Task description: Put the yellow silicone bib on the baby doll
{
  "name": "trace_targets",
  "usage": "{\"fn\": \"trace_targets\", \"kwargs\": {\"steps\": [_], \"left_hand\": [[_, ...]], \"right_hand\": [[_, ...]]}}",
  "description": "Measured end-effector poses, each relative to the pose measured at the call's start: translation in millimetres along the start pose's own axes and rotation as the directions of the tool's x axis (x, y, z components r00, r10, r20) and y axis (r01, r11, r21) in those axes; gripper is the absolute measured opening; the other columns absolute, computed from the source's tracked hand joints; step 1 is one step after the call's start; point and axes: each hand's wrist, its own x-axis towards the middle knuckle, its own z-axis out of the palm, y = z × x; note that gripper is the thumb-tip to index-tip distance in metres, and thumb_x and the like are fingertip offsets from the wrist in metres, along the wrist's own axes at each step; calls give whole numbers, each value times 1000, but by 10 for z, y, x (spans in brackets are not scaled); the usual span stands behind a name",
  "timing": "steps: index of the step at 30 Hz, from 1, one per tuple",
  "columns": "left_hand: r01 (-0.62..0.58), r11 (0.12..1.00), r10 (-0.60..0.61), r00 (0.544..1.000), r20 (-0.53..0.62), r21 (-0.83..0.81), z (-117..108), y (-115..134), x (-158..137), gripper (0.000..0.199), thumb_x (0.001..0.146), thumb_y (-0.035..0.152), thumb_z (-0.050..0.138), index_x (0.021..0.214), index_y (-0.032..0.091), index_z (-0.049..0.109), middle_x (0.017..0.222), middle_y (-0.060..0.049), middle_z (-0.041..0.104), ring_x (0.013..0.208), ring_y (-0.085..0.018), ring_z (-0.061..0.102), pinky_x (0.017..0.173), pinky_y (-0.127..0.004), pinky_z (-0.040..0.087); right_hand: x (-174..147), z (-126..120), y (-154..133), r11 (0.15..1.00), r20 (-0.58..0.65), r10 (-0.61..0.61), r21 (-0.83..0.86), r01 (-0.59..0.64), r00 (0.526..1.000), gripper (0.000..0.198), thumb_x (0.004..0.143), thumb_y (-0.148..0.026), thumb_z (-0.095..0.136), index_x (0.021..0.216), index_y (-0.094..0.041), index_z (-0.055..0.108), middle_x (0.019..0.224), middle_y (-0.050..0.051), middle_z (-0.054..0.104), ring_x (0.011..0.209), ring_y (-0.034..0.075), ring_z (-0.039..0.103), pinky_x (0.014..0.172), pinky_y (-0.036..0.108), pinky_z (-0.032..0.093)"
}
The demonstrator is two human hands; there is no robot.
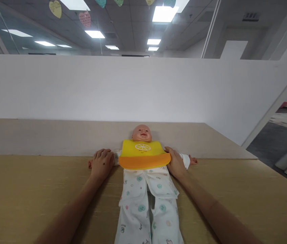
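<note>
A baby doll [141, 133] lies on its back, head away from me, arms stretched out to the sides. It wears a white printed outfit [146, 200], open down the front between the legs. Across its chest lies a yellow bib [129, 148] with an orange pocket [143, 161] and a citrus-slice face. My left hand [102, 163] is over the doll's arm on the left, fingers curled down across it; only the doll's small hand shows beyond. My right hand [176, 163] rests against the bib's right edge, over the other sleeve, its fingers extended and partly hidden.
The doll lies on a wood-coloured tabletop [44, 196], with a paler strip [57, 137] behind. A white partition [95, 88] topped with glass stands at the back. Heart-shaped notes [84, 19] are on the glass. To the right, the table edge meets a grey floor [265, 142].
</note>
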Motion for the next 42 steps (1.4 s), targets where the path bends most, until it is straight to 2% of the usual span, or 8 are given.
{"fn": "trace_targets", "kwargs": {"steps": [25, 28, 31, 33, 34, 37, 39, 42], "left_hand": [[-57, 992, 39, 987, -158, -114, -5, 12, 8, 18, 87, 20, 44, 92, 15, 61, 95, -12, 65, 100, -26, 51, 86, -44, 46], [-37, 989, 12, 985, -170, -146, -24, 25, -8, 19, 86, 21, 44, 92, 15, 61, 95, -12, 65, 103, -28, 50, 88, -46, 45], [61, 958, -100, 986, -130, -279, -39, 34, 40, 20, 85, 23, 43, 92, 16, 61, 95, -12, 65, 102, -28, 51, 91, -48, 43], [255, 870, -299, 953, -41, -421, -39, 35, 160, 21, 83, 25, 43, 91, 18, 61, 95, -11, 66, 97, -27, 53, 91, -50, 42], [376, 783, -418, 908, 28, -495, -35, 35, 251, 22, 82, 27, 43, 90, 18, 61, 95, -11, 66, 95, -27, 54, 90, -50, 42], [635, 378, -649, 701, 296, -673, 4, 59, 598, 20, 78, 32, 46, 84, 19, 60, 94, -8, 64, 92, -24, 57, 86, -42, 46], [701, 71, -642, 577, 506, -709, 51, 109, 824, 21, 76, 34, 50, 85, 17, 58, 88, -7, 62, 86, -20, 59, 80, -34, 48], [772, -289, -427, 426, 798, -566, 138, 231, 1047, 35, 78, 42, 49, 101, 16, 52, 78, -6, 59, 68, -17, 61, 67, -30, 50]], "right_hand": [[-3, 23, 51, 994, -12, -45, 99, 46, 999, 48, 80, -17, 38, 127, -12, 41, 109, 14, 63, 101, 25, 58, 87, 40, 46], [17, 2, 68, 983, -22, 9, 183, -5, 1000, 48, 77, -17, 40, 125, -13, 45, 113, 14, 63, 101, 24, 60, 87, 40, 47], [105, -38, 78, 927, -54, 146, 355, -117, 988, 34, 75, -20, 42, 105, -17, 57, 106, 10, 66, 96, 22, 62, 87, 40, 47], [214, -70, 57, 810, -34, 281, 544, -218, 959, 22, 74, -24, 45, 90, -19, 61, 96, 7, 68, 93, 21, 62, 87, 38, 48], [282, -84, 35, 715, 9, 351, 643, -275, 936, 19, 73, -26, 49, 86, -18, 60, 92, 7, 68, 91, 20, 62, 86, 37, 48], [518, -94, -60, 362, 251, 483, 815, -453, 839, 21, 71, -29, 57, 89, -18, 58, 85, 7, 67, 81, 18, 65, 81, 33, 51], [681, -57, -117, 183, 408, 501, 812, -554, 763, 24, 73, -31, 56, 93, -18, 54, 79, 6, 66, 72, 17, 65, 75, 33, 52], [887, 62, -144, 70, 560, 488, 740, -669, 670, 22, 79, -36, 48, 93, -18, 50, 69, 4, 62, 61, 18, 63, 65, 33, 52]]}}
